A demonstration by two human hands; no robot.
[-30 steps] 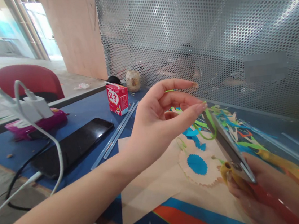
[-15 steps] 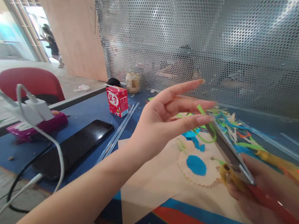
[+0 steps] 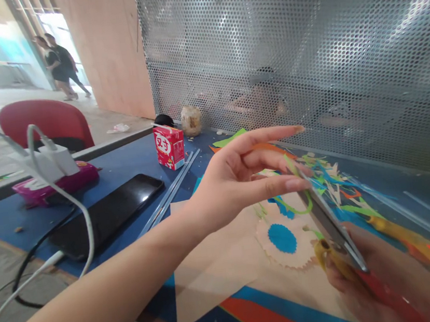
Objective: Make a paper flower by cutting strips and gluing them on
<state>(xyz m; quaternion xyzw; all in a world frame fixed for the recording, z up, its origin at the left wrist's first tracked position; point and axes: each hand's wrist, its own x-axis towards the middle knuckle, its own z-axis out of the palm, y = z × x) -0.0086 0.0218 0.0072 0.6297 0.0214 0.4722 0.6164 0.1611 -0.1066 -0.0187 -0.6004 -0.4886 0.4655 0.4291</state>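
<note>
My left hand [image 3: 235, 171] reaches across the sheet, forefinger stretched out, thumb and middle finger pinching a thin curled strip of green paper [image 3: 296, 213] beside the blade tips. My right hand [image 3: 378, 248], slightly blurred, grips scissors [image 3: 330, 222] with red and yellow handles; their blades point up toward the left fingertips and look nearly closed. Below lies a beige paper sheet [image 3: 208, 266]. On it rests a scalloped cream paper disc [image 3: 267, 246] with a blue jagged-edged circle [image 3: 282, 238] at its middle. Blue paper pieces [image 3: 283, 209] lie partly hidden behind the left hand.
A black phone [image 3: 107, 211], charger cables and a purple packet [image 3: 59, 183] occupy the left. A red drink carton [image 3: 170, 146] and a jar [image 3: 191, 121] stand farther back. Paper scraps [image 3: 330, 178] lie along the perforated metal panel [image 3: 290, 42]. Two people walk in the background.
My left fingers have dropped slightly, and the middle finger has curled closer to the thumb at the strip. The scissors have shifted only a little. Two walking people now show at the doorway.
</note>
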